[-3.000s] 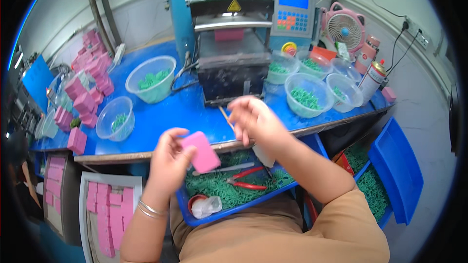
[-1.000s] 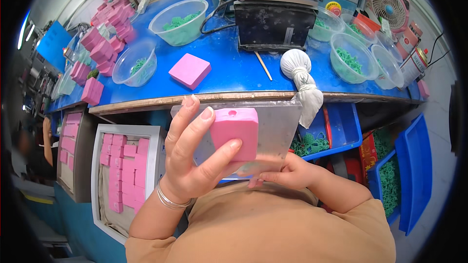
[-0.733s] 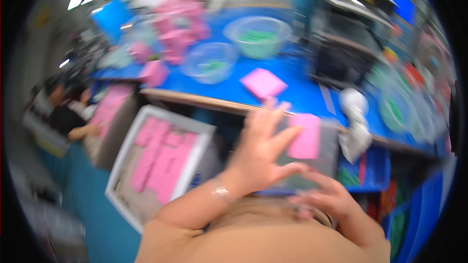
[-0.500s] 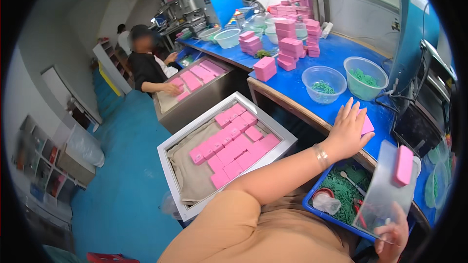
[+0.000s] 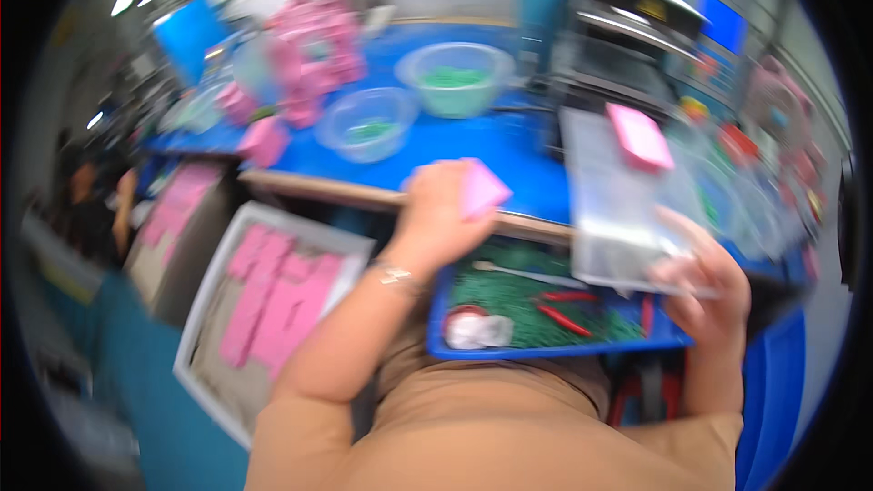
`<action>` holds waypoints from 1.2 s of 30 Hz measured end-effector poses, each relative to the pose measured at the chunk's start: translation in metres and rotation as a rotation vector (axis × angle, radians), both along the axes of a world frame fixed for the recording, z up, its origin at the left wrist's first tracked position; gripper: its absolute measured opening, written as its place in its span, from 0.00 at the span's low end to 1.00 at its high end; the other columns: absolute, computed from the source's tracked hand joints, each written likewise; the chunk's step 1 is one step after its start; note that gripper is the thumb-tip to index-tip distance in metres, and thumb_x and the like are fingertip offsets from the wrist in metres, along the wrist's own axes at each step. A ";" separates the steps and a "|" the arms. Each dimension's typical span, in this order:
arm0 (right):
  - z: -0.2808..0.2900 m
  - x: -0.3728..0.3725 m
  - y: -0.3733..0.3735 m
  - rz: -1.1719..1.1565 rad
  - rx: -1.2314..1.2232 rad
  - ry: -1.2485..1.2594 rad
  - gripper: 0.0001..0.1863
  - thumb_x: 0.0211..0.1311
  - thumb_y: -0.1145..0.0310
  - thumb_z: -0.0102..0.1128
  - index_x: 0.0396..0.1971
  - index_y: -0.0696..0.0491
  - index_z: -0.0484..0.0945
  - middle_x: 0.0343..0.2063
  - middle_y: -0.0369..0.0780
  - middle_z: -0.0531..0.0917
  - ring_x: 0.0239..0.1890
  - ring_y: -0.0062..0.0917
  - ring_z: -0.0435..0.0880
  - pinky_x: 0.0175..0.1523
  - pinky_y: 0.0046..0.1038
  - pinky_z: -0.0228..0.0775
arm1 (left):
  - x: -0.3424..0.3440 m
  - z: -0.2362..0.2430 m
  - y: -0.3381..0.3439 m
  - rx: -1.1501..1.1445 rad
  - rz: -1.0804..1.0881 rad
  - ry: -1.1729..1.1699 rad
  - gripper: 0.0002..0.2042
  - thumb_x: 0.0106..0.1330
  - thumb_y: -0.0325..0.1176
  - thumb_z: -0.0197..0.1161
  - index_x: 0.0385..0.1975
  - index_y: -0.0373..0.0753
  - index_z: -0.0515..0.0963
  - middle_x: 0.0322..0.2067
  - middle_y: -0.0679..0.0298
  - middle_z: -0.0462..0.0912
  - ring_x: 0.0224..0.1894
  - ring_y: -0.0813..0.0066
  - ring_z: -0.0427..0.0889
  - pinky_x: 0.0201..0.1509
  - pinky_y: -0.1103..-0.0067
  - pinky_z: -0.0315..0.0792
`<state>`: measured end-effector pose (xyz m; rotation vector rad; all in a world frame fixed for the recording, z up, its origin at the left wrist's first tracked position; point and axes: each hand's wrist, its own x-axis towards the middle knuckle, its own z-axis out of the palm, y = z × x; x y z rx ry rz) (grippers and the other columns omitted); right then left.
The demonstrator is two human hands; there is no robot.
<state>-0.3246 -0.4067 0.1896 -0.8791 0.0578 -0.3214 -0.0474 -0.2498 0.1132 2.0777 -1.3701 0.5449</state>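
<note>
My left hand, with a bracelet at the wrist, is closed around a pink block at the front edge of the blue bench. To the right, a see-through flat plate slopes down from the bench. Another pink block lies on its upper part. My right hand grips the plate's lower right corner; motion blurs its fingers. Below the plate and between my arms, a blue tray holds green stringy pieces, red-handled tools, a light-coloured stick-like tool and a crumpled white bag.
A black machine stands behind the plate. Two clear bowls with green pieces sit on the bench, beside stacked pink blocks. A white-framed tray of pink blocks stands left; a person is farther left.
The view has swung to the right, bringing the machine and my right arm further in. My left hand keeps the pink block at the bench edge; my right hand stays at the plate.
</note>
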 end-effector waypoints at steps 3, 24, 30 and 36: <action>0.015 0.009 -0.011 0.030 -0.019 -0.006 0.33 0.56 0.68 0.47 0.60 0.65 0.49 0.37 0.58 0.78 0.15 0.28 0.78 0.18 0.20 0.70 | 0.000 -0.002 -0.006 0.020 0.011 -0.050 0.27 0.47 0.42 0.64 0.47 0.36 0.67 0.41 0.54 0.70 0.44 0.54 0.69 0.48 0.64 0.62; 0.018 0.089 -0.078 -0.506 -0.284 0.050 0.20 0.65 0.63 0.46 0.46 0.66 0.66 0.40 0.53 0.77 0.39 0.32 0.81 0.41 0.26 0.78 | -0.008 -0.010 -0.011 0.047 0.026 -0.068 0.31 0.47 0.39 0.66 0.52 0.36 0.64 0.46 0.53 0.67 0.48 0.55 0.65 0.54 0.64 0.58; 0.008 0.096 -0.090 -0.592 -0.385 0.122 0.22 0.64 0.54 0.49 0.37 0.63 0.70 0.24 0.44 0.81 0.22 0.23 0.81 0.28 0.20 0.74 | -0.011 -0.008 -0.011 0.049 0.015 -0.049 0.33 0.46 0.39 0.67 0.53 0.35 0.63 0.46 0.53 0.68 0.48 0.55 0.65 0.54 0.64 0.58; -0.003 0.107 -0.091 -0.661 -0.416 0.093 0.25 0.60 0.49 0.52 0.34 0.61 0.71 0.21 0.41 0.80 0.17 0.20 0.77 0.23 0.19 0.69 | -0.008 -0.014 -0.001 -0.109 -0.097 0.122 0.37 0.42 0.35 0.70 0.54 0.34 0.60 0.48 0.53 0.67 0.49 0.55 0.66 0.56 0.66 0.59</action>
